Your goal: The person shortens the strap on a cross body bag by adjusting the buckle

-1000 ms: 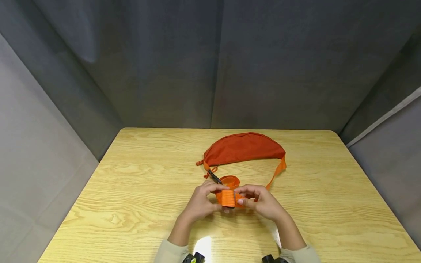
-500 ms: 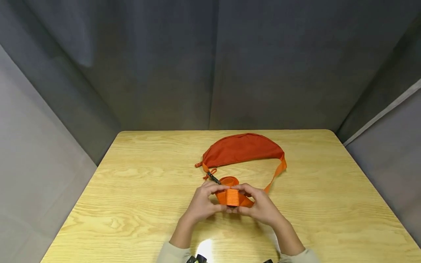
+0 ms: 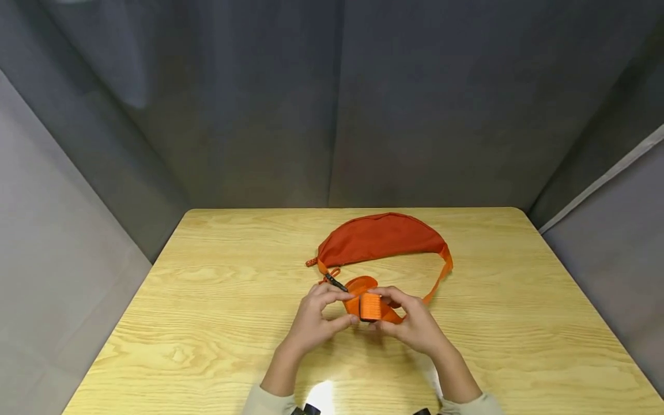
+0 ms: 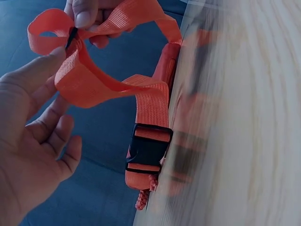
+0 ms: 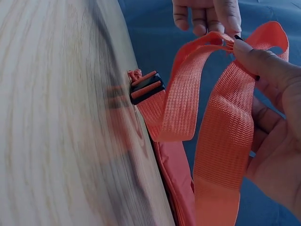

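Observation:
An orange webbing strap [image 3: 370, 305] runs from a red waist bag [image 3: 381, 237] and is folded into a loop between my two hands. A thin black strap slider [image 4: 71, 37] crosses the webbing there. My right hand [image 3: 412, 324] pinches the loop at the slider, thumb on the near side. On the other side, my left hand [image 3: 313, 318] holds the strap's edge by the slider between thumb and forefinger; its other fingers are loosely bent in the left wrist view. A black side-release buckle [image 4: 148, 148], fastened, lies on the strap between bag and left hand.
The bag lies flat on a wood-grain table [image 3: 218, 300], beyond the hands. A braided orange zip pull [image 3: 311, 262] sticks out at its left end. Grey curtains [image 3: 259, 115] stand behind and beside the table.
The webbing loop has shifted slightly right and now stands squarer between the hands. My right hand has changed its pinch from the strap's tail to the loop; the left thumb has drawn back slightly.

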Demonstrator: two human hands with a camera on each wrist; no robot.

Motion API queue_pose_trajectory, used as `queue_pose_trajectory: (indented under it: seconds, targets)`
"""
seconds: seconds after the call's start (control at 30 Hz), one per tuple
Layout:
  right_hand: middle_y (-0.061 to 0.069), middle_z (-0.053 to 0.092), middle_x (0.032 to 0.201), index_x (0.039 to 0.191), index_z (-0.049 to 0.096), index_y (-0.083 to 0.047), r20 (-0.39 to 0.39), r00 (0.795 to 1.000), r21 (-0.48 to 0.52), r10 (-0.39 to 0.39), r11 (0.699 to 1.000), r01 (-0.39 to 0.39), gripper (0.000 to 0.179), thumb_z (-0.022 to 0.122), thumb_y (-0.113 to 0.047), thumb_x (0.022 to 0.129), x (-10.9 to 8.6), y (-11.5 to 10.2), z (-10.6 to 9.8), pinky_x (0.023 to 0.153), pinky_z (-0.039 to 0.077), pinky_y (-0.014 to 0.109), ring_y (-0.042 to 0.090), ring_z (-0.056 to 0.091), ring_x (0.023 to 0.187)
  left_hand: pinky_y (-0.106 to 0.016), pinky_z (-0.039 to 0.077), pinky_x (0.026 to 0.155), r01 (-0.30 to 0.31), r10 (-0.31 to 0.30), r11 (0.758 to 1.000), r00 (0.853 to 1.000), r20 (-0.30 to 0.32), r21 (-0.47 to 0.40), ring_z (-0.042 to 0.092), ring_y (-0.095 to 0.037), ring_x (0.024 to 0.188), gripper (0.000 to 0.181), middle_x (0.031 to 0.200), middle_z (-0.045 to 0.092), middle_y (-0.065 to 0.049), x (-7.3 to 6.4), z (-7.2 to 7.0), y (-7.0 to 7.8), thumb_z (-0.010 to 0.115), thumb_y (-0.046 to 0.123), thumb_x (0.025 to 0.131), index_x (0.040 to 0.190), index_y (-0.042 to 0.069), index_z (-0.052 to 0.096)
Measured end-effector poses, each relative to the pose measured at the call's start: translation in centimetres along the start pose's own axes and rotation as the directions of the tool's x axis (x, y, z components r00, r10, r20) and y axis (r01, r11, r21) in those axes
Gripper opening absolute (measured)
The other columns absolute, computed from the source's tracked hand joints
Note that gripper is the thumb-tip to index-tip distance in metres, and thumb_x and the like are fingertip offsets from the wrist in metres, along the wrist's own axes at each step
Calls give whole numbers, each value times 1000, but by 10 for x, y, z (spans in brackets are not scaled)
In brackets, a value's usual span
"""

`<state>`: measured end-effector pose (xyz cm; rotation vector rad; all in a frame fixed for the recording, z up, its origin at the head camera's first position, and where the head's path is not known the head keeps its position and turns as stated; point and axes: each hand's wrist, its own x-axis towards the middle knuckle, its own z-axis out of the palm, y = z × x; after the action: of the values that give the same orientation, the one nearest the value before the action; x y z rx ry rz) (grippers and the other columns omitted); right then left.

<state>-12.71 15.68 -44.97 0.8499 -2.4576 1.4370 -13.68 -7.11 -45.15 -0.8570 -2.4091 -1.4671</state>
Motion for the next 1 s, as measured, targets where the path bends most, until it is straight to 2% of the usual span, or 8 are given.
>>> queue_pose_trajectory:
  seconds: [0.23, 0.47, 0.6, 0.7, 0.83, 0.9, 1.0]
  targets:
    - [-9, 65, 92, 115, 61, -16, 3, 1000, 18, 14, 1000, -14, 52, 82, -8, 68, -2, -3, 1, 72, 48, 33, 10, 59, 80, -30, 46, 74, -35, 33, 998, 999, -34, -47, 51, -12, 85, 19, 85, 58, 8, 0, 1, 1, 76, 14, 78, 95, 13, 71]
    - [-9, 65, 92, 115, 62, -15, 11, 1000, 3, -22, 1000, 22, 51, 83, -9, 68, 0, -4, -3, 72, 47, 35, 10, 59, 79, -34, 45, 75, 50, -48, 993, 999, 18, -107, 51, -22, 81, 12, 74, 55, 3, 6, -4, 8, 74, 6, 78, 89, 9, 69]
    - [-7, 65, 93, 113, 62, -13, 7, 1000, -29, -30, 999, 30, 52, 83, -5, 66, 0, -2, -6, 72, 47, 37, 9, 58, 78, -37, 42, 73, 79, -73, 990, 996, 55, -113, 50, -29, 78, 8, 73, 55, -6, 6, -19, 25, 71, 1, 80, 88, 1, 68]
    - [-3, 66, 91, 111, 62, -8, -15, 999, -35, -31, 999, 30, 54, 83, 2, 63, -1, 1, -7, 70, 48, 38, 14, 59, 76, -36, 39, 73, 95, -88, 990, 994, 63, -109, 48, -30, 76, 4, 72, 53, -7, 3, -33, 33, 69, -1, 81, 85, 0, 67]
    - [2, 66, 86, 111, 61, -4, -27, 999, -12, -31, 999, 30, 56, 84, 5, 59, -4, 5, -5, 67, 48, 37, 21, 60, 73, -39, 38, 82, 126, -119, 987, 990, 70, -102, 50, -25, 77, 6, 74, 56, -5, -1, -42, 31, 67, -4, 80, 81, 2, 65]
    - [0, 66, 87, 111, 62, -7, -20, 1000, 7, -9, 1000, 9, 56, 84, 2, 60, -5, 4, -4, 61, 48, 36, 20, 60, 74, -43, 36, 87, 145, -135, 983, 987, 93, -112, 51, -23, 81, 8, 79, 58, -5, -2, -43, 29, 66, -3, 80, 82, 4, 64]
    - [-5, 66, 90, 113, 62, -15, -4, 1000, 34, 24, 999, -24, 54, 84, -5, 64, -5, 0, -5, 54, 46, 34, 16, 59, 77, -45, 37, 86, 166, -148, 977, 980, 134, -135, 52, -24, 90, 8, 87, 61, -7, 0, -39, 30, 65, -2, 81, 87, 3, 63]
